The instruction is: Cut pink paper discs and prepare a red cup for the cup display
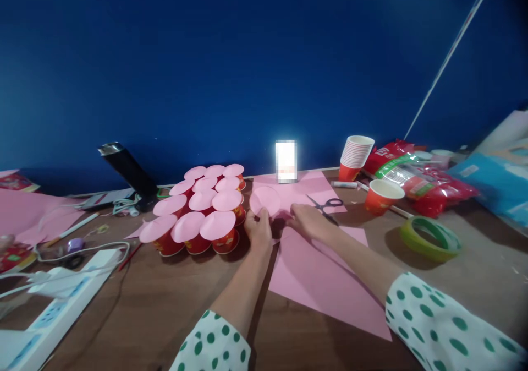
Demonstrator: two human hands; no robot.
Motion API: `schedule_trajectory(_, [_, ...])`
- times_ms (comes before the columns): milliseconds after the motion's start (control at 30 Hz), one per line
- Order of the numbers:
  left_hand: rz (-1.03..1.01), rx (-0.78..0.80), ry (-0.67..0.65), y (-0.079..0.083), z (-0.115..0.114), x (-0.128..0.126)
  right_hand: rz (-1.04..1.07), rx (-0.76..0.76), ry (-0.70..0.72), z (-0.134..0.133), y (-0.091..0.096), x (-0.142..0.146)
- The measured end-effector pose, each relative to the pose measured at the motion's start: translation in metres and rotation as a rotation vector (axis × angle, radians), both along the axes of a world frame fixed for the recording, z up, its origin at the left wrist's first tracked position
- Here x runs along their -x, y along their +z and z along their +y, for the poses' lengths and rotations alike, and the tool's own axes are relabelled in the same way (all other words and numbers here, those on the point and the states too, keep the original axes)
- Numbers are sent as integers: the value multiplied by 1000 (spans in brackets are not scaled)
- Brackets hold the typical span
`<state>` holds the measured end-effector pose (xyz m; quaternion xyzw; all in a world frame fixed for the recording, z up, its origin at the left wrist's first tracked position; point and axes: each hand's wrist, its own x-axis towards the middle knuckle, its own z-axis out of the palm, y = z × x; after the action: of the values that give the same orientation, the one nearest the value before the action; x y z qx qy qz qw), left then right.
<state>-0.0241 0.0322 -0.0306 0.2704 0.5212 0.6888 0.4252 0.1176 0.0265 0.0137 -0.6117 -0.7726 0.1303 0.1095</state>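
Two hands at a pink paper disc, beside twelve paper-topped cups

We look down on two bare hands in white sleeves (214, 341) with green dots. The left hand (258, 229) is nearly closed, thumb and fingers pinching the near edge of a pink paper disc (265, 199). The right hand (306, 221) is loosely curled over pink paper; we cannot tell whether its fingers grip anything.

Our landmark is the block of cups (226, 243): twelve red paper cups in close rows, each topped with a pink circle (217, 225). The disc in the left hand is just to the right of this block. Also to its right, we find one pink sheet (315, 184) partly beneath the hands and another pink sheet (325, 288) reaching nearer to us. Dark scissors (328, 206), blades apart, lie to the right of the block, past the right hand.

Farther right of the block we make out a marker (345, 184), a tall stack of nested cups (355, 156), a single upright orange-red cup (383, 196), a shiny red packet (416, 175) and a yellow-green tape roll (430, 240).

To the left of the block, a black bottle (127, 168) leans, and a white power strip (78, 299) sits on the brown surface (160, 316), nearer to us. Beyond the block rises a deep blue wall (247, 68).
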Motion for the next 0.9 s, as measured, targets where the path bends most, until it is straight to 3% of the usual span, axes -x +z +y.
schedule_trajectory(333, [-3,-3,-3,0,0,-1,0,-39,-22,12,0,-10])
schedule_trajectory(500, [4,-3,1,-4,2,1,4,21,-22,24,1,-7])
schedule_trajectory(733, [-10,34,-2,0,0,0,-12,114,30,33,-11,6])
schedule_trajectory(900, [-9,31,5,1,-1,0,38,119,46,34,-3,3])
